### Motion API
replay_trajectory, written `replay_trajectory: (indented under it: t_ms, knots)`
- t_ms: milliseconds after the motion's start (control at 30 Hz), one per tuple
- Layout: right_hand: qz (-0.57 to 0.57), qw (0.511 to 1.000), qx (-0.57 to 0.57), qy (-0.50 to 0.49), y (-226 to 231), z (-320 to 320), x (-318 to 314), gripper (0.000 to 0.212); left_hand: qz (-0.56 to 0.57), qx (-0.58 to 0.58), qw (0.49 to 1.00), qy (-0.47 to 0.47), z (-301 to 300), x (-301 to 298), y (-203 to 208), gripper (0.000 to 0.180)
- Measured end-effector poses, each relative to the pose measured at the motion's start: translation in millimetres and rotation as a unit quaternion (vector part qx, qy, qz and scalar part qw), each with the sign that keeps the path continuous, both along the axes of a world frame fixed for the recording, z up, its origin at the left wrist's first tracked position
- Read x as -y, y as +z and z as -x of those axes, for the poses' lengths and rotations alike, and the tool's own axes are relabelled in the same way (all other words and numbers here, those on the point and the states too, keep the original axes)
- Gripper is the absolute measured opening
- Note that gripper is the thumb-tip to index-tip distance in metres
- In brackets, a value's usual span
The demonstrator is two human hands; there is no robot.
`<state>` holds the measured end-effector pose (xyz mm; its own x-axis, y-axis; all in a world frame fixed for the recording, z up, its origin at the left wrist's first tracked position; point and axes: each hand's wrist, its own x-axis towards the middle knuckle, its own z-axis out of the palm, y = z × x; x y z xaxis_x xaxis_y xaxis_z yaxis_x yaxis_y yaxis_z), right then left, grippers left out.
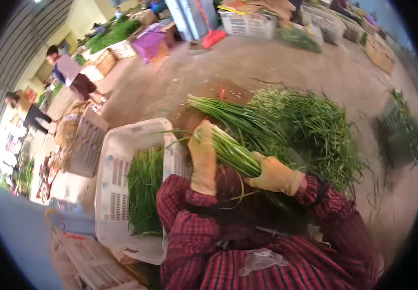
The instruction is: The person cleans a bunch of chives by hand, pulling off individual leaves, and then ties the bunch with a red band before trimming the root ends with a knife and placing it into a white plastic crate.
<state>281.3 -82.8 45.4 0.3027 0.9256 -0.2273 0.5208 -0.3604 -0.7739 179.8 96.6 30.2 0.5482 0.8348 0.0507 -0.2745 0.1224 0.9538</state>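
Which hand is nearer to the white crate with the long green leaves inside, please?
Left. The left hand is just right of the white crate; the right hand is farther right, at the lower end of the green bundle.

The bunch of green stalks (235, 154) is held to the right of the white crate (141, 131), apart from it. Long, slim and straight, its stalks lie close together in a compact bundle, bright green with paler streaks. The bunch slants, its end nearer the crate pointing away from the wearer and its other end closer to the body. Both ends are partly covered by gloved hands. A few thin, loose blades stray from the end nearer the crate, reaching toward the crate's rim.
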Motion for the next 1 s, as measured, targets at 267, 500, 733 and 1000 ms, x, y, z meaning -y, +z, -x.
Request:
replay_trajectory:
  t_ms: [267,500,733,1000]
  knots:
    - [-0.032,0.994,-0.1,-0.008,-24,-30,9,0.068,-0.056,-0.094,0.993,-0.034,-4,-26,-4,0.046]
    - [-0.036,0.952,-0.302,-0.045,-37,-61,34,0.064,-0.038,-0.091,0.991,0.088,13,-80,-58,0.05]
    - [-0.073,0.922,-0.371,-0.087,-36,-91,67,0.062,0.137,-0.342,0.93,0.02,34,-125,-122,0.04]
    - [-0.083,0.948,-0.274,-0.141,-44,-88,49,0.058,-0.001,-0.123,0.95,-0.286,-2,13,-47,0.098]
